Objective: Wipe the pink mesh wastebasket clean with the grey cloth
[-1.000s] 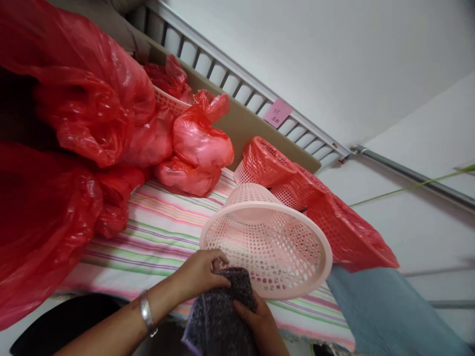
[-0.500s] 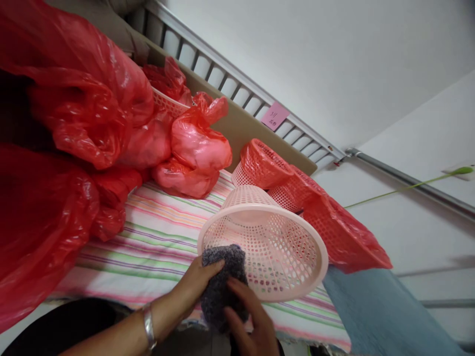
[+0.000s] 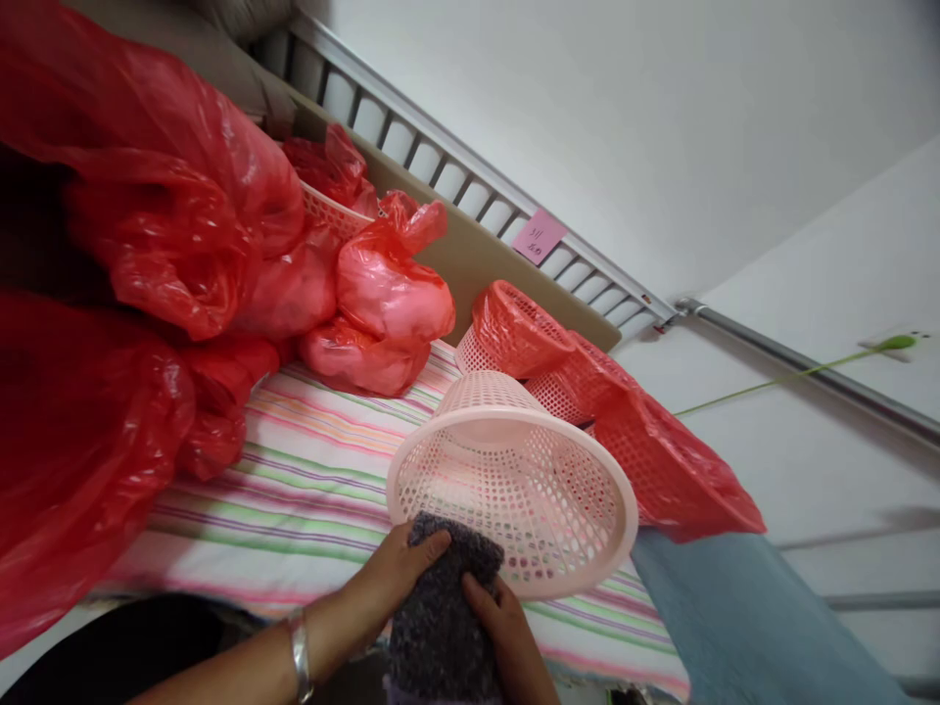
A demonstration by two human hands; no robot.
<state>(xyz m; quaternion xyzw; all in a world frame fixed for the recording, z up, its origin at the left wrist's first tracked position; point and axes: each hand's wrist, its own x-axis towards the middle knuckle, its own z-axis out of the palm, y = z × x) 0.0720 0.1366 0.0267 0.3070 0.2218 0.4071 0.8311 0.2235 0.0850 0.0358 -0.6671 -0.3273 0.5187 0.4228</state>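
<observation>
Dark cloth [image 3: 445,627] hangs longer than before, gripped by left hand [image 3: 382,583] and right hand [image 3: 510,632], near the basket [image 3: 628,511] mouth's 7 o'clock. Lower part looks unbundled; work left: cannot tell.

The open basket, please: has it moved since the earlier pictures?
No, the open basket keeps the same place on the striped cloth, as far as I can see.

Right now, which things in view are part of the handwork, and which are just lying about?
In hand or nearest:
dark cloth, held by left hand and right hand
open pink basket, just beyond the cloth

Lying about:
red plastic bags
baskets in red plastic
striped cloth
blue cloth
pink note
</observation>
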